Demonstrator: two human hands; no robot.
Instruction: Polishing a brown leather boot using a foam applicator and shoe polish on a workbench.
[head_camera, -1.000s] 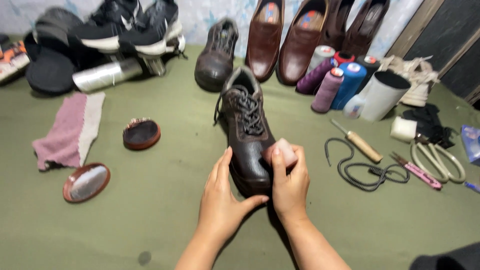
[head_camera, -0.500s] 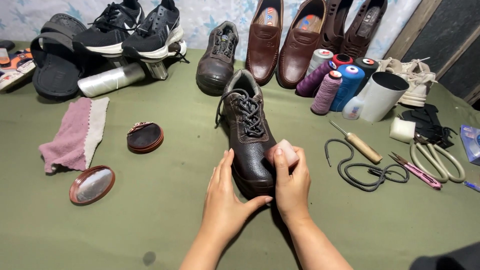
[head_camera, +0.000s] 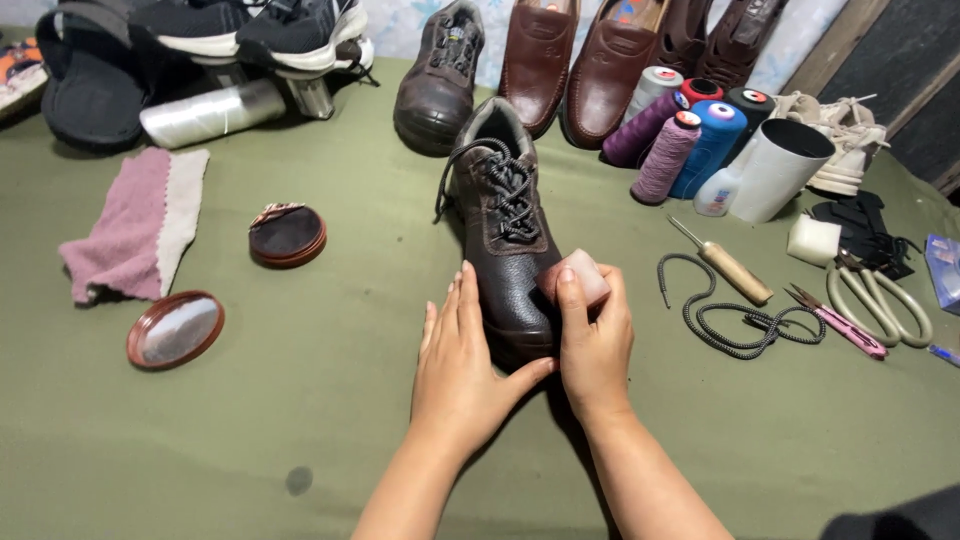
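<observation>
1. Head view: dark brown lace-up shoe (head_camera: 505, 235) standing on green cloth (head_camera: 300, 430), toe twd the person.
2. Left hand (head_camera: 462, 368) flat agst toe's left side, fingers spread, thumb under toe front.
3. Right hand (head_camera: 594, 340) pinching pink sponge block (head_camera: 572, 277), pressed on toe's right side.
4. Open polish tin (head_camera: 288, 235) & its lid (head_camera: 175, 329) to the left, well apart.

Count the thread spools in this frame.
5, clustered at the back right: a grey spool, a red spool, a dark spool, a mauve spool, and a blue spool. More may be hidden behind.
</observation>
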